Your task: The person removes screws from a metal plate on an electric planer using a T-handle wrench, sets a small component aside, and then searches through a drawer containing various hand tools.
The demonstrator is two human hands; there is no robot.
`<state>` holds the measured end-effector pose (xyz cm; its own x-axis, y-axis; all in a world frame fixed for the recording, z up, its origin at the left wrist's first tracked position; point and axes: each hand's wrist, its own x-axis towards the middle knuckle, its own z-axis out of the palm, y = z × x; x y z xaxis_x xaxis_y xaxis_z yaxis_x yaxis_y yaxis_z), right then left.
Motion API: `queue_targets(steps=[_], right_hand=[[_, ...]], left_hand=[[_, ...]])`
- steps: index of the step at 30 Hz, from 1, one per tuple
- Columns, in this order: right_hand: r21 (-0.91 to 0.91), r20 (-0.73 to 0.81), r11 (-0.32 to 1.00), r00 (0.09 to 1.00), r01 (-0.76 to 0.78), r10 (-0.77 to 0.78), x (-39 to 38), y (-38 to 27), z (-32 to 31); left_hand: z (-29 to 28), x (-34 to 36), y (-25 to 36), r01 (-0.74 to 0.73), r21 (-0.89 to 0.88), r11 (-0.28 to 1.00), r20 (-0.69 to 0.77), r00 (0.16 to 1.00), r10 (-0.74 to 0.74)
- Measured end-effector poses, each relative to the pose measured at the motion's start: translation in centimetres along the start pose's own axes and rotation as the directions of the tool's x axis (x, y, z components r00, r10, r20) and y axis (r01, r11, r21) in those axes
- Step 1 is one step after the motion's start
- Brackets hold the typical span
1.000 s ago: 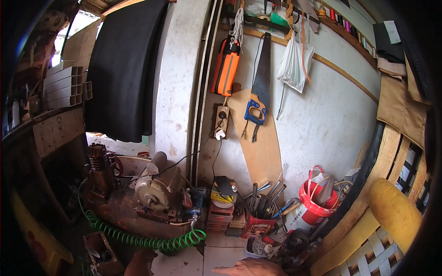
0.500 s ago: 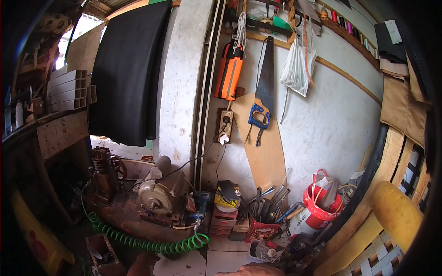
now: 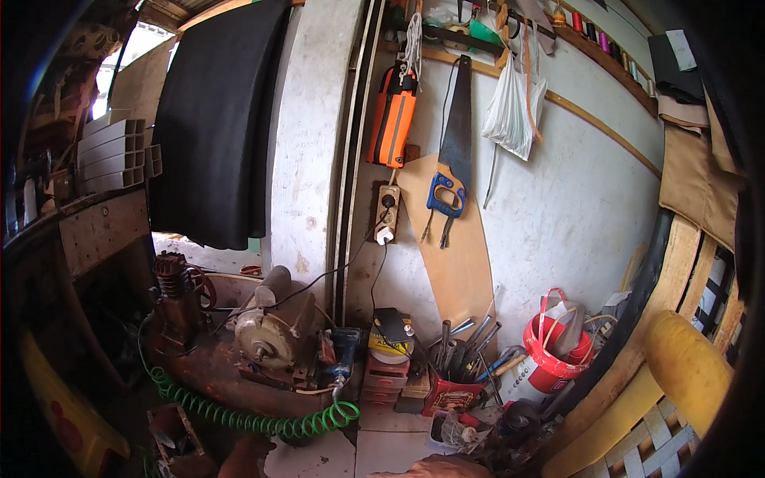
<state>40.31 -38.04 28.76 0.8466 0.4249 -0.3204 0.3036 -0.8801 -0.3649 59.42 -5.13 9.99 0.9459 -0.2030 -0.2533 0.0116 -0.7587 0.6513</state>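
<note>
Only small parts of my hands show, both cut off by the lower edge. My left hand (image 3: 247,459) is a dark, blurred shape on the pale floor tiles' left side, below the coiled green air hose (image 3: 271,426). My right hand (image 3: 440,468) shows just its upper side, in front of a small clear tub of odds and ends (image 3: 456,434). The fingers of both hands are hidden, and so is anything they may hold.
An old compressor with a motor (image 3: 275,338) stands left. Drawers (image 3: 386,374), a red box of hand tools (image 3: 452,396) and a red-and-white bucket (image 3: 550,358) line the wall. A handsaw (image 3: 454,135) hangs above. A yellow padded chair (image 3: 689,370) is at right.
The whole view has shifted slightly, the scene sitting a little higher and further left. My hands remain at the lower edge; the right one shows slightly more. No object has visibly moved.
</note>
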Motion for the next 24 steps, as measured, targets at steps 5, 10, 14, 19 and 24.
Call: queue_targets(steps=[5,10,14,19,24], right_hand=[[0.011,-0.057,0.999,0.998,0.039,-0.038,-0.5,0.0,0.1],[0.03,-0.004,0.99,0.991,0.136,-0.136,2.3,1.3,0.9],[-0.038,0.01,0.999,1.0,0.005,-0.005,2.0,0.5,-1.8],[0.018,0.17,0.996,0.982,0.082,-0.084,8.5,2.9,-0.3],[-0.134,0.275,0.989,0.957,-0.054,0.09,11.9,3.7,2.9]], left_hand=[[1.2,2.7,-1.0,0.074,-0.004,0.997,0.022,0.997,-0.074],[2.9,6.1,-7.4,0.312,-0.044,0.949,0.092,0.947,-0.307],[6.1,13.1,-7.7,0.104,0.352,0.93,0.081,0.987,-0.141],[5.2,7.6,-12.8,0.344,0.121,0.931,0.361,0.858,-0.364],[4.8,-3.5,-16.0,0.39,0.193,0.9,0.385,0.814,-0.435]])
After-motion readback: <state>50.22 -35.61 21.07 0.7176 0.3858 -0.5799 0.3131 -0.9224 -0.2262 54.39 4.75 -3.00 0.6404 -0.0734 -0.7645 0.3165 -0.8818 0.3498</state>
